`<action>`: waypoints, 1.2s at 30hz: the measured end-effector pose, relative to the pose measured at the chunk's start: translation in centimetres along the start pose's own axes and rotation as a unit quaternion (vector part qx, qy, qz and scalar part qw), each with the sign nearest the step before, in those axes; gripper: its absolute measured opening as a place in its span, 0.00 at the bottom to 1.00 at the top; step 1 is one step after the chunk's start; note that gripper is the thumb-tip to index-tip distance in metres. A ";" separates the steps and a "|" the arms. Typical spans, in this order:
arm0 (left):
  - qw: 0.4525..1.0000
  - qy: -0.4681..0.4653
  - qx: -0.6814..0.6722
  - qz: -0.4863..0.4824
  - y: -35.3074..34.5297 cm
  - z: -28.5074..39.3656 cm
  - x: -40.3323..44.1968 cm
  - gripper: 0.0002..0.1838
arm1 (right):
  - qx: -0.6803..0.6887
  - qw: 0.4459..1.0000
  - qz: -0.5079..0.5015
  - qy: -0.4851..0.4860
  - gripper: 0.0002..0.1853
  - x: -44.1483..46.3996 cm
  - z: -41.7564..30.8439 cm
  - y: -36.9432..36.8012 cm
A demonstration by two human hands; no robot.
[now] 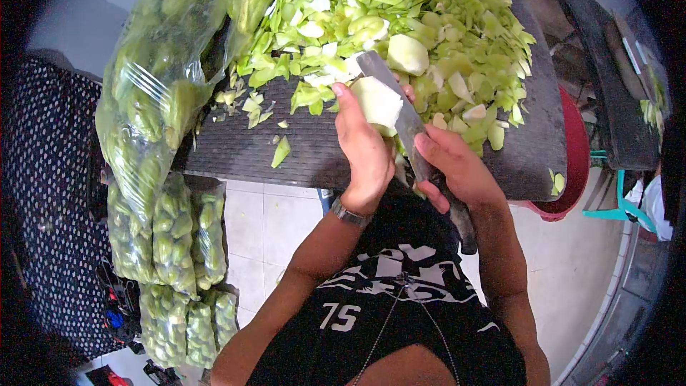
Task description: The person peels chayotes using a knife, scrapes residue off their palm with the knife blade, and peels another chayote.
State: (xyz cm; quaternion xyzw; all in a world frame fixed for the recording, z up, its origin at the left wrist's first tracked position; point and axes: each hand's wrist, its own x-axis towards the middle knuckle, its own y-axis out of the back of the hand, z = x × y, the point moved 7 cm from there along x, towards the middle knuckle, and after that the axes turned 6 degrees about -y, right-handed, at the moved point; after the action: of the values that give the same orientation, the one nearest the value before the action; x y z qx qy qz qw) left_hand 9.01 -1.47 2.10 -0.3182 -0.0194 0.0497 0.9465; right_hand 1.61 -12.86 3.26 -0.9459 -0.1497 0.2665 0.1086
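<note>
My left hand (364, 144) is closed around a peeled, pale green-white fruit (379, 105) that looks like a chayote or green mango. My right hand (461, 164) grips a knife (409, 123). Its broad metal blade lies against the right side of the fruit, and its dark handle (463, 225) points down toward my body. Just beyond my hands, another peeled pale fruit (408, 55) rests on a large heap of green peelings and slices (457, 25). The heap covers much of the dark ribbed table (236, 143).
A clear plastic bag (153, 93) of whole green fruits hangs over the table's left edge. Below it, several smaller filled bags (171, 236) are stacked. A red tub (572, 157) sits under the table's right side, near a turquoise stool (620, 207). Loose scraps (281, 151) lie near the front edge.
</note>
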 end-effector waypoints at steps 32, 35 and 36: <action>0.998 0.021 -0.022 -0.053 -1.1 3.3 6.5 0.18 | -0.011 0.967 0.225 0.117 0.14 -0.2 0.6 8.0; 0.980 0.066 0.054 -0.179 -8.3 3.9 6.9 0.17 | 0.006 0.971 0.213 0.113 0.14 0.2 1.7 8.3; 0.945 0.054 0.135 -0.292 -11.1 2.9 6.7 0.18 | 0.001 0.972 0.209 0.109 0.13 0.4 1.7 8.2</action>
State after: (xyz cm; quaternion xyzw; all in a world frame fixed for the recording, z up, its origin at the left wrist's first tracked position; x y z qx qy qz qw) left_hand 16.40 -7.79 11.20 -0.1700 -0.0537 -0.2441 0.9532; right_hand 2.87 -20.15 -0.64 -0.9795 0.0645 0.1786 0.0670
